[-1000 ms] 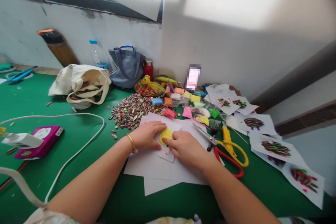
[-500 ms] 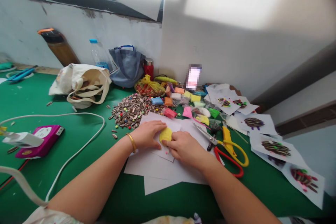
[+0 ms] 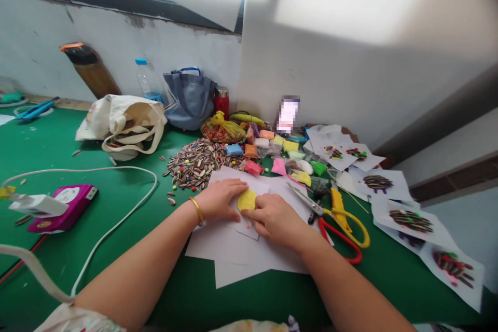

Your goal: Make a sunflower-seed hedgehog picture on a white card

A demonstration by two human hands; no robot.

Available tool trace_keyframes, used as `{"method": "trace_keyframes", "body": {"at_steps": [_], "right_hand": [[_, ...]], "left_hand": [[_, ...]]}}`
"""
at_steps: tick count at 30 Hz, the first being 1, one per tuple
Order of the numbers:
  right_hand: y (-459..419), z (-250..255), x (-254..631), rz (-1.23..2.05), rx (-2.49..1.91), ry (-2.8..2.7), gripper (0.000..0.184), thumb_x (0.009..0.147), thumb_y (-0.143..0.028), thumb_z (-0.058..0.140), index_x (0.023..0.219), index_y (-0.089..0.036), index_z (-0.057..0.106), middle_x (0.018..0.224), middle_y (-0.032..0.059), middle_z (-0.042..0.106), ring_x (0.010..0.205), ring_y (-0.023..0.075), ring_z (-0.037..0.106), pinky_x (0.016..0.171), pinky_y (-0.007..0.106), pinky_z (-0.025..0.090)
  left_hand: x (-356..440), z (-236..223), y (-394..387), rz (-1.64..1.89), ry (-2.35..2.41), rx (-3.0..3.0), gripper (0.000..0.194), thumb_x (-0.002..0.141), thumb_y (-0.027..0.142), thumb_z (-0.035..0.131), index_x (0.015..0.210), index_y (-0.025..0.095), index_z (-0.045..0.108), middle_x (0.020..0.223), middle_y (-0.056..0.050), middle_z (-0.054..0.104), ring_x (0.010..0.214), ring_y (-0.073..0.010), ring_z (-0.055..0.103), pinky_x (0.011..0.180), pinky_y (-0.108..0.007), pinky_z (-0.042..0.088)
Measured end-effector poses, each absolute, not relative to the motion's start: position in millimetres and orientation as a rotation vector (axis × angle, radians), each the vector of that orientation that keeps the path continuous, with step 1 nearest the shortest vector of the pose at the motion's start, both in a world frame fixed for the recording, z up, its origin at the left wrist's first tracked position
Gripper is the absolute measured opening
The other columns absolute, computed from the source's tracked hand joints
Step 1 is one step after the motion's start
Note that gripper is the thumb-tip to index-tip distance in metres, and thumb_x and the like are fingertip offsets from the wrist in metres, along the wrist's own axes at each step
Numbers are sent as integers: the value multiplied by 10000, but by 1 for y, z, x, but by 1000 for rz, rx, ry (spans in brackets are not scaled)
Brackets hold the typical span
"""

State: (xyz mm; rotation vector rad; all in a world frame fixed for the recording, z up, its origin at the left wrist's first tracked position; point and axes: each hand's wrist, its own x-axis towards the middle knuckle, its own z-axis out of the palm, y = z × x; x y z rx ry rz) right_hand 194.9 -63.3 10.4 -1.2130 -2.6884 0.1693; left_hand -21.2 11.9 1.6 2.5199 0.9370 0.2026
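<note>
A flattened round of yellow clay [image 3: 246, 200] lies on a small white sheet of paper [image 3: 233, 233] over larger white sheets. My left hand [image 3: 221, 198] rests on the paper at the left of the clay, fingers stretched out and holding nothing. From the right, my right hand [image 3: 277, 220] presses an extended index finger on the clay's lower edge. Its other fingers are partly curled and grip nothing that I can see. A tiny pink dot [image 3: 248, 226] is on the paper below the clay.
Close right are scissors [image 3: 334, 225] and a yellow cutter [image 3: 339, 207]. Sunflower seeds [image 3: 194, 163] lie in a heap behind my left hand, with clay packets [image 3: 252, 151] beside them. Seed pictures on paper [image 3: 410, 220] line the right. A white cable [image 3: 116, 223] crosses the left.
The whole view has shifted very slightly. Both hands keep the same pose around the yellow clay, and nothing else has visibly moved.
</note>
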Motion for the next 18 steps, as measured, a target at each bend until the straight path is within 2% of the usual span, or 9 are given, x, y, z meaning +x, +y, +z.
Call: {"method": "trace_keyframes", "body": {"at_steps": [7, 13, 18], "right_hand": [[-63, 10, 194, 185, -1199, -2692, 261, 840, -215, 564, 1026, -309, 722, 800, 33, 531, 741, 173, 430, 704, 302, 284], [-62, 11, 191, 197, -1244, -2679, 326, 847, -233, 550, 1146, -282, 671, 865, 49, 547, 778, 183, 449, 726, 307, 300], [-62, 9, 189, 193, -1258, -2703, 307, 865, -268, 550, 1146, -294, 670, 884, 54, 556, 784, 186, 454, 718, 311, 299]], "left_hand": [[-21, 1, 12, 205, 938, 2531, 861, 618, 430, 796, 1392, 230, 476, 1451, -97, 487, 1359, -305, 401, 1121, -443, 286], [-22, -1, 13, 224, 904, 2539, 886, 601, 462, 804, 1389, 225, 477, 1447, -110, 489, 1361, -302, 401, 1123, -432, 287], [-22, -1, 13, 217, 926, 2539, 876, 612, 461, 800, 1391, 225, 475, 1451, -103, 487, 1360, -300, 402, 1122, -437, 288]]}}
